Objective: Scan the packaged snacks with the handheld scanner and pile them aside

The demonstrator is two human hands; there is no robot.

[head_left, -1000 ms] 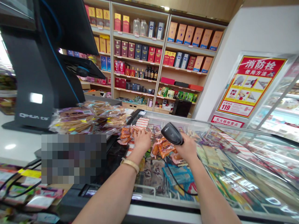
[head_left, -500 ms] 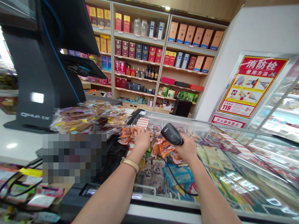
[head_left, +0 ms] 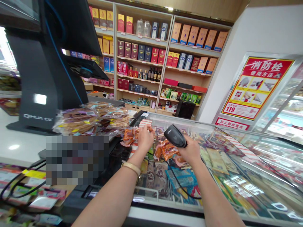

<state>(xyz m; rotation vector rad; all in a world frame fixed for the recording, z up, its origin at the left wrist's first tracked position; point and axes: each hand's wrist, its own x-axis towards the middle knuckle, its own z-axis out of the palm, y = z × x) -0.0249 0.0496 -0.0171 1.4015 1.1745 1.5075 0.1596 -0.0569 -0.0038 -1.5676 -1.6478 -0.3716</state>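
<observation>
My right hand (head_left: 192, 150) is wrapped round a black handheld barcode scanner (head_left: 175, 136), its head pointing up and left. A black cable hangs below it. Beneath the scanner lies a pile of orange vacuum-packed snacks (head_left: 167, 151) on the glass top. My left hand (head_left: 146, 138), with a band at the wrist, has its fingers curled at another group of orange snack packs (head_left: 129, 135) to the left. An orange piece shows at the fingertips, and my fingers partly hide it.
Clear bags of brown snacks (head_left: 94, 118) are heaped beside a black checkout terminal (head_left: 40, 82) at the left. Under the glass of the display freezer (head_left: 236, 217) lie several packaged goods. Shelves of boxed bottles (head_left: 142, 52) stand behind; a red-and-yellow sign (head_left: 258, 85) hangs at right.
The fingers of my left hand have lifted slightly and curled in more at the orange packs. My right hand and the scanner have stayed nearly still, and the view has shifted a little.
</observation>
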